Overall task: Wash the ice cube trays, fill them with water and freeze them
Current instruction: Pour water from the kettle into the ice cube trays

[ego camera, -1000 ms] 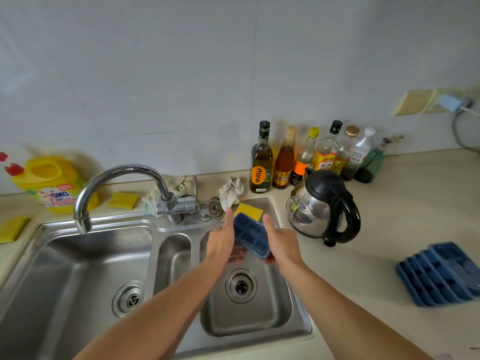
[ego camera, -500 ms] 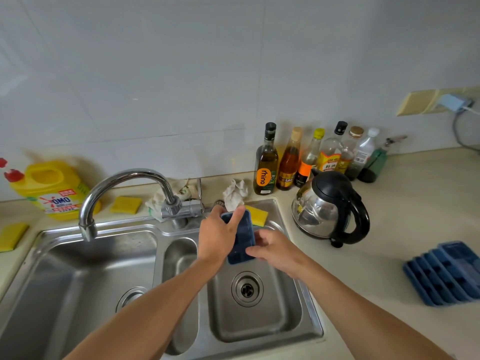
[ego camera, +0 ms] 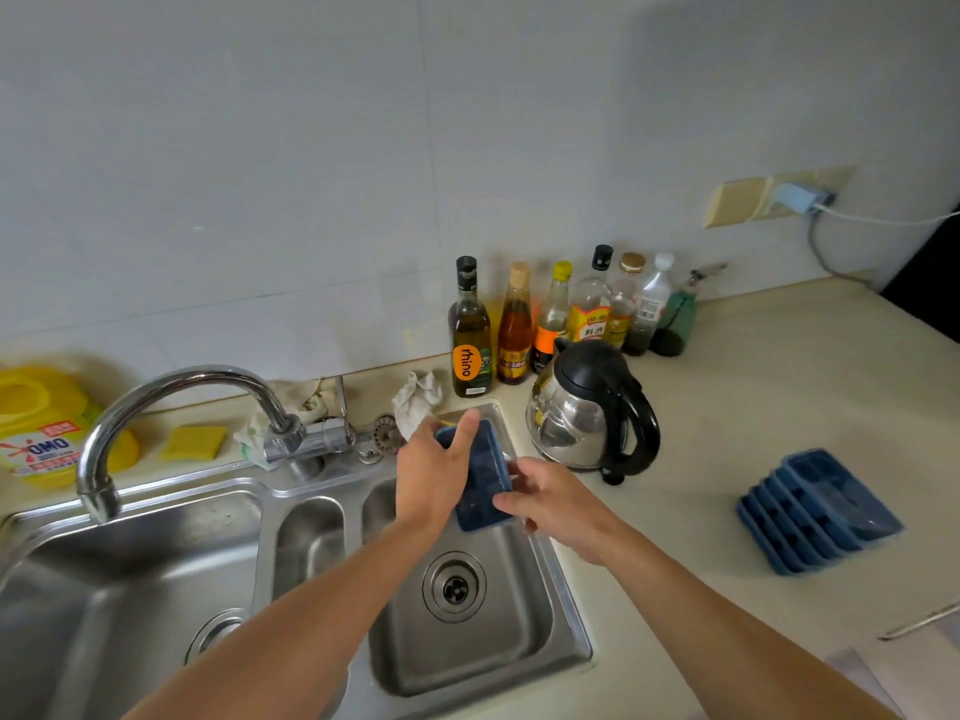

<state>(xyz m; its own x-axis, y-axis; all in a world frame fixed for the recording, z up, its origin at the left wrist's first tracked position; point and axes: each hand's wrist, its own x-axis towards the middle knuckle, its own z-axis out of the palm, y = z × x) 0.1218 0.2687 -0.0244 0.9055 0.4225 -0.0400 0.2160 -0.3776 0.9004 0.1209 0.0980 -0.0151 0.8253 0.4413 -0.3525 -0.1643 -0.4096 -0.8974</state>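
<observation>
Blue ice tray (ego camera: 485,498) held over right basin of steel sink (ego camera: 519,641). Left hand (ego camera: 434,475) grips its left side w/ thumb across top; right hand (ego camera: 556,506) pinches near right edge. Beige counter (ego camera: 753,407): stack of trays (ego camera: 815,511) at right, kettle (ego camera: 587,407) & bottles (ego camera: 587,314) by white tiled wall (ego camera: 311,174).

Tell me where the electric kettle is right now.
In the head view, the electric kettle stands on the counter right of centre, just right of the sink's right basin and in front of the row of bottles.
</observation>
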